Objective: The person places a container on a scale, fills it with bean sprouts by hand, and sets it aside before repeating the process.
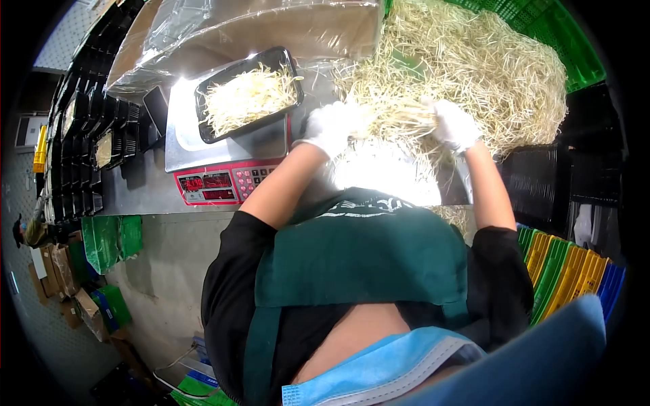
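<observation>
A large heap of bean sprouts (474, 74) spreads over the right side of the metal table. My left hand (330, 128), in a white glove, is closed at the near left edge of the sprouts, its fingers partly lost in glare. Gloved in white too, my right hand (455, 126) has its fingers closed on sprouts at the heap's near side. Strands stretch between both hands. A black tray (298, 95) holding sprouts sits tilted on the scale (183, 145), left of my left hand. The scale has a red-edged panel with lit digits.
Stacked black trays (78, 149) line the far left. A green crate (579, 61) stands behind the heap. Clear plastic sheeting (271, 27) covers something at the back. Colored crates (562, 271) are stacked at the lower right, cardboard boxes (61, 271) at the lower left.
</observation>
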The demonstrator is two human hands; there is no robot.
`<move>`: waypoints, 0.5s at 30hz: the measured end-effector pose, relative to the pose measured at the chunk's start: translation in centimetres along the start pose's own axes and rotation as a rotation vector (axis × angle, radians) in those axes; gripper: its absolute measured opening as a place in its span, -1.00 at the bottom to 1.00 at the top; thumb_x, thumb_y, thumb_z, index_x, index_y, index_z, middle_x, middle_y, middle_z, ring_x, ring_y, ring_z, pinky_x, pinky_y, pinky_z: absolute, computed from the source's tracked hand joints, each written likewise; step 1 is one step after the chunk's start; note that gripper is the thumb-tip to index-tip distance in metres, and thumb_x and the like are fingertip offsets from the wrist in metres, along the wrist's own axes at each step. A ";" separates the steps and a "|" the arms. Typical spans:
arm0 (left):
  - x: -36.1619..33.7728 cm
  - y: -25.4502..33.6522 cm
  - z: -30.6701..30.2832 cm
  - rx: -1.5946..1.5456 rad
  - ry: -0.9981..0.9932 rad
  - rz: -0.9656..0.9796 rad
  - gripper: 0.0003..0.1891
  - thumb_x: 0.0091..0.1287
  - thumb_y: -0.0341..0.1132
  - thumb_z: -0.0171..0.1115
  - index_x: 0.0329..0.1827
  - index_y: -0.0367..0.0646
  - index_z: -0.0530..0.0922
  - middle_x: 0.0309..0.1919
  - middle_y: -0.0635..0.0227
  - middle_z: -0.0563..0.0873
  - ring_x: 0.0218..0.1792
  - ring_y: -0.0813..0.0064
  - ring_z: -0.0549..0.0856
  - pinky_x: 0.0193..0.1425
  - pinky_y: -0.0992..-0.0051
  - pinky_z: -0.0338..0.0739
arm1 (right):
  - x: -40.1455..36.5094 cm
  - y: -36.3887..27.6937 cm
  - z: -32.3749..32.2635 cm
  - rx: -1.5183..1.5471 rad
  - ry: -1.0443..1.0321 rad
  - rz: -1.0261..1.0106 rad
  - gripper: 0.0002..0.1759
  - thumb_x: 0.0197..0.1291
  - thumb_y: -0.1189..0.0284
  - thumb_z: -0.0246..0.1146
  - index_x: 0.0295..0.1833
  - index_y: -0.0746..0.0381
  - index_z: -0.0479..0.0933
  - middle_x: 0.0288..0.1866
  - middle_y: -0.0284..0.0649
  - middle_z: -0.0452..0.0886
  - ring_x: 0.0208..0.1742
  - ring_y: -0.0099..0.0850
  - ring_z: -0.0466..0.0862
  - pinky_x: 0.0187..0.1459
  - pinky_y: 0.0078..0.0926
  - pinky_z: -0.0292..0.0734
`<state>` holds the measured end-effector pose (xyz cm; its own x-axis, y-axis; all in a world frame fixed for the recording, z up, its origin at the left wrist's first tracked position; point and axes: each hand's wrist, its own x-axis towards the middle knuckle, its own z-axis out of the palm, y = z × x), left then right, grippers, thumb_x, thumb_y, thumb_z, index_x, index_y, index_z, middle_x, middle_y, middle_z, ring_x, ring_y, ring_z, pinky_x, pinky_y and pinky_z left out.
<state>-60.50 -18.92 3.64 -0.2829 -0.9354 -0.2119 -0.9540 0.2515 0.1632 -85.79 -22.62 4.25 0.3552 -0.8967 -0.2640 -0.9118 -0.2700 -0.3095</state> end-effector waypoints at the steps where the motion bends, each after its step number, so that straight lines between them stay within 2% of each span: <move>1: -0.1 -0.2 -0.3 0.001 0.012 -0.002 -0.46 0.19 -0.44 0.13 0.29 -0.24 0.31 -0.32 0.12 0.68 -0.30 0.19 0.70 -0.18 0.29 0.61 | -0.4 0.1 -1.4 -0.072 0.024 0.062 -0.36 -0.05 0.62 0.24 0.24 0.04 0.45 0.09 -0.03 0.58 0.05 -0.19 0.61 0.11 -0.38 0.51; 2: -0.2 -0.4 -0.6 -0.013 -0.023 0.052 -0.47 0.23 -0.41 0.09 0.31 -0.18 0.31 -0.23 0.14 0.68 -0.22 0.22 0.70 -0.08 0.27 0.58 | -1.0 1.2 -1.3 0.084 0.166 -0.033 -0.36 -0.07 0.64 0.21 0.24 0.08 0.44 0.09 -0.08 0.59 0.05 -0.26 0.62 0.06 -0.43 0.54; 3: -0.7 -0.5 -0.2 -0.027 -0.073 0.109 -0.48 0.27 -0.39 0.04 0.34 -0.11 0.31 -0.14 0.16 0.68 -0.14 0.24 0.69 0.01 0.26 0.55 | -0.8 1.0 -1.5 0.085 0.162 -0.036 -0.36 -0.07 0.64 0.21 0.24 0.08 0.44 0.09 -0.08 0.59 0.05 -0.26 0.62 0.06 -0.43 0.54; 4: -1.3 -0.5 0.3 -0.042 -0.132 0.169 -0.49 0.30 -0.37 0.00 0.36 -0.05 0.30 -0.04 0.17 0.67 -0.05 0.27 0.68 0.10 0.24 0.53 | -0.6 0.6 -1.6 0.433 0.119 -0.022 -0.34 -0.09 0.64 0.21 0.25 0.12 0.42 0.10 -0.10 0.58 0.06 -0.29 0.62 0.06 -0.45 0.54; 5: -1.6 -0.2 1.3 -0.045 -0.142 0.170 -0.49 0.30 -0.37 0.00 0.36 -0.05 0.30 -0.04 0.17 0.67 -0.05 0.27 0.68 0.10 0.24 0.53 | -0.4 0.0 -1.6 0.780 0.076 -0.005 -0.33 -0.11 0.64 0.20 0.26 0.16 0.40 0.12 -0.13 0.58 0.06 -0.33 0.61 0.06 -0.47 0.55; 6: -1.7 0.2 2.8 0.072 0.176 0.298 -0.46 0.29 -0.35 0.00 0.39 -0.02 0.29 0.12 0.19 0.58 0.10 0.24 0.58 0.25 0.15 0.35 | 0.3 -1.6 -1.1 1.075 -0.088 -0.118 -0.27 -0.14 0.60 0.22 0.30 0.23 0.35 0.18 -0.14 0.54 0.09 -0.36 0.60 0.07 -0.48 0.55; 7: -1.5 0.3 4.4 0.191 0.503 0.420 -0.44 0.28 -0.33 -0.01 0.41 0.01 0.28 0.27 0.21 0.48 0.26 0.21 0.48 0.39 0.05 0.18 | 0.7 -2.7 0.0 1.111 -0.073 -0.170 -0.35 -0.16 0.47 0.32 0.18 0.22 0.43 0.01 -0.17 0.58 -0.10 -0.36 0.59 0.01 -0.45 0.57; 8: -1.2 0.1 5.9 0.206 0.398 0.312 -0.36 0.20 -0.27 0.07 0.43 -0.02 0.27 0.41 0.22 0.30 0.41 0.16 0.26 0.47 -0.07 -0.16 | 1.7 -2.9 1.0 0.738 -0.052 -0.184 -0.26 -0.18 0.38 0.40 0.23 0.24 0.39 0.09 -0.11 0.54 0.01 -0.29 0.56 0.11 -0.41 0.51; 9: -1.8 -0.5 6.0 0.206 0.399 0.308 -0.36 0.20 -0.27 0.07 0.43 -0.02 0.27 0.41 0.22 0.30 0.41 0.16 0.26 0.47 -0.07 -0.16 | 2.6 -2.9 2.0 0.366 -0.032 -0.194 -0.16 -0.20 0.29 0.49 0.27 0.27 0.36 0.17 -0.05 0.50 0.12 -0.22 0.53 0.21 -0.36 0.46; 10: -2.9 -1.8 5.7 0.104 0.282 0.312 -0.31 0.17 -0.20 0.12 0.43 -0.08 0.23 0.41 0.16 0.28 0.41 0.08 0.23 0.47 -0.04 -0.11 | 2.7 -1.7 2.8 0.364 -0.030 -0.203 -0.16 -0.20 0.29 0.49 0.27 0.27 0.36 0.17 -0.05 0.50 0.12 -0.22 0.53 0.21 -0.36 0.46; 11: -4.1 -3.0 5.4 0.002 0.163 0.314 -0.25 0.14 -0.13 0.18 0.43 -0.14 0.20 0.41 0.10 0.26 0.42 0.00 0.19 0.48 -0.01 -0.07 | 2.6 0.5 3.3 0.268 0.082 -0.293 -0.02 -0.25 0.20 0.54 0.33 0.29 0.28 0.27 0.01 0.39 0.26 -0.16 0.42 0.31 -0.34 0.33; 12: -6.5 -3.0 4.2 -0.297 0.377 0.386 -0.35 0.14 -0.12 0.21 0.33 -0.13 0.34 0.19 0.08 0.50 0.23 0.03 0.47 0.32 0.12 0.30 | 2.5 1.7 3.8 0.175 0.191 -0.379 0.13 -0.30 0.12 0.59 0.39 0.31 0.21 0.38 0.06 0.29 0.39 -0.11 0.30 0.41 -0.31 0.21; 13: -6.8 -2.7 3.1 -0.295 0.372 0.383 -0.35 0.14 -0.12 0.21 0.33 -0.13 0.34 0.19 0.08 0.50 0.23 0.03 0.47 0.32 0.12 0.30 | 1.7 1.1 1.8 0.381 0.037 -0.247 0.28 -0.33 0.06 0.59 0.46 0.37 0.06 0.51 0.10 0.03 0.53 -0.11 0.06 0.50 -0.34 -0.01; 15: -7.8 -1.9 2.1 -0.273 -0.135 0.202 -0.54 0.16 -0.11 0.22 0.11 -0.09 0.51 -0.20 0.16 0.67 -0.18 0.11 0.67 -0.07 0.25 0.57 | 2.2 -0.2 1.7 0.605 0.075 -0.069 0.28 -0.32 0.06 0.59 0.45 0.42 0.06 0.52 0.11 0.00 0.54 -0.10 0.04 0.49 -0.34 0.00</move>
<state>-56.76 -11.60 2.91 -0.4904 -0.8282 -0.2713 -0.8213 0.3350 0.4618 -84.53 -23.91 2.15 0.3733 -0.9126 -0.1668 -0.6010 -0.1009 -0.7929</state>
